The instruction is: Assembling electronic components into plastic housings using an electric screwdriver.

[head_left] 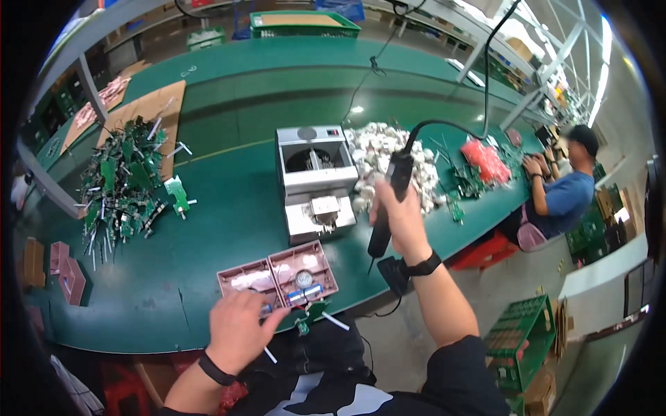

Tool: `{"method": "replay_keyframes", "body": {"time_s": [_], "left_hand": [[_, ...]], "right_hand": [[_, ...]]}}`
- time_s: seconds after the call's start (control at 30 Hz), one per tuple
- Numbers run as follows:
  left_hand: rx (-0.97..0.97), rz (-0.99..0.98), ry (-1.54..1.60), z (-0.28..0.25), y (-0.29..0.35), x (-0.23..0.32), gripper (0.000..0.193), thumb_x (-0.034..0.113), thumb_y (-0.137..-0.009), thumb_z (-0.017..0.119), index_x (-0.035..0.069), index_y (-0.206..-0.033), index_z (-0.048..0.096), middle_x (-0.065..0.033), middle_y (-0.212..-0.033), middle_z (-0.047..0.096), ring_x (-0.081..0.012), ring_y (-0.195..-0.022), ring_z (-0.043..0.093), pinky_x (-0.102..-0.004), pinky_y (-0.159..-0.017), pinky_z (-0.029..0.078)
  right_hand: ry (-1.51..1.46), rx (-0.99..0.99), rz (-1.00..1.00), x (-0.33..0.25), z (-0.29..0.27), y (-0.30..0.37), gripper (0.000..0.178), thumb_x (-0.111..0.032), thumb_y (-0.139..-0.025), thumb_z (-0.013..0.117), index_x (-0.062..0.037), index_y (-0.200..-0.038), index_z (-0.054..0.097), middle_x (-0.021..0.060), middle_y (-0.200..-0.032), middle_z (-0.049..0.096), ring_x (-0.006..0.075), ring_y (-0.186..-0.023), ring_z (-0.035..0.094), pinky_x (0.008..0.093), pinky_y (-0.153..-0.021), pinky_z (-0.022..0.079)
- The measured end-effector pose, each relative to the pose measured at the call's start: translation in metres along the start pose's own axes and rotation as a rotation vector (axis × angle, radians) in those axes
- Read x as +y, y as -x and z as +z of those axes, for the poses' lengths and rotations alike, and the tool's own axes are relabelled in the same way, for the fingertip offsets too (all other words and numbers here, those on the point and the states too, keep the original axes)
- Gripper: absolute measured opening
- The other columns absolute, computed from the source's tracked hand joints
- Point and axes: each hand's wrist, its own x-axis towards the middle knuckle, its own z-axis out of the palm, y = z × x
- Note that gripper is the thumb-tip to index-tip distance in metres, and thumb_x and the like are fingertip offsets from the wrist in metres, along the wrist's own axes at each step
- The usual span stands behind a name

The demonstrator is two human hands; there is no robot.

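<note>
My right hand [402,215] is wrapped around a black electric screwdriver [398,182], which hangs from a cable with its bit pointing down. The bit is to the right of an opened pink plastic case [325,265] and apart from it. Inside the case's right half are a blue cylindrical battery [305,295] and a round metal part [304,279]. My left hand [239,331] rests at the near edge of the left half, thumb stretched away from the fingers; it partly hides that half. Below the thumb, a small green circuit board [303,327] hangs by wires at the table edge.
A metal machine [316,182] stands beyond the case, beside a heap of white parts [378,149]. Tangled green circuit boards [128,177] lie left; pink shells [68,277] lie nearer. A co-worker [565,187] sits at the right near a red bag [485,161].
</note>
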Motion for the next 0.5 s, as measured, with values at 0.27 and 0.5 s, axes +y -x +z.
{"method": "replay_keyframes", "body": {"time_s": [0.27, 0.5], "left_hand": [[0.01, -0.151, -0.19, 0.033, -0.025, 0.023, 0.032, 0.034, -0.086, 0.078, 0.008, -0.069, 0.074, -0.0097, -0.067, 0.068, -0.0283, -0.064, 0.069, -0.0415, -0.058, 0.053], [0.028, -0.229, -0.311, 0.034, -0.034, 0.033, 0.029, 0.028, -0.085, 0.077, 0.007, -0.066, 0.073, -0.009, -0.062, 0.068, -0.0277, -0.058, 0.068, -0.041, -0.053, 0.053]], "right_hand": [[-0.288, -0.088, 0.175, 0.042, -0.005, -0.022, 0.031, -0.018, -0.105, 0.062, -0.0069, -0.132, 0.052, 0.0074, -0.094, 0.067, 0.0154, -0.081, 0.067, 0.0298, -0.07, 0.054], [-0.157, -0.159, -0.012, 0.077, 0.001, -0.026, 0.062, -0.006, -0.102, 0.061, -0.0052, -0.158, 0.036, 0.0108, -0.112, 0.072, 0.0136, -0.091, 0.069, 0.0288, -0.078, 0.055]]}}
